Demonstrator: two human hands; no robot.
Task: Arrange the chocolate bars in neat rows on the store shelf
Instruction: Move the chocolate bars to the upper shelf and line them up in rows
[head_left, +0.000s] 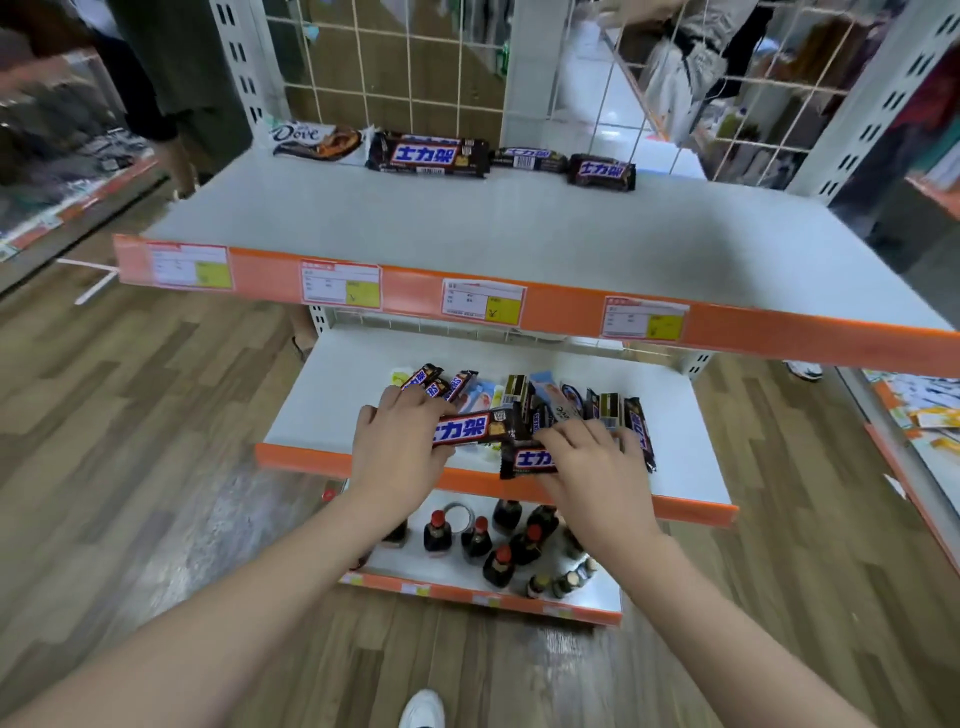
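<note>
Both hands are down at the middle shelf (322, 415), each one holding a chocolate bar. The left hand (397, 447) has its fingers curled round a long brown bar (470, 427) with big blue and white letters. The right hand (592, 462) grips a shorter bar (527, 460) of the same kind, just beside the first one at the shelf's orange front edge. Behind the hands lies a messy pile of bars (545, 402) — some flat, some tipped on their sides. Up on the top shelf (467, 228), four bars sit in a row at the back: a white Dove bar (311, 139) and three brown ones (428, 154). The bottom shelf (415, 569) holds small dark bottles (498, 564).
</note>
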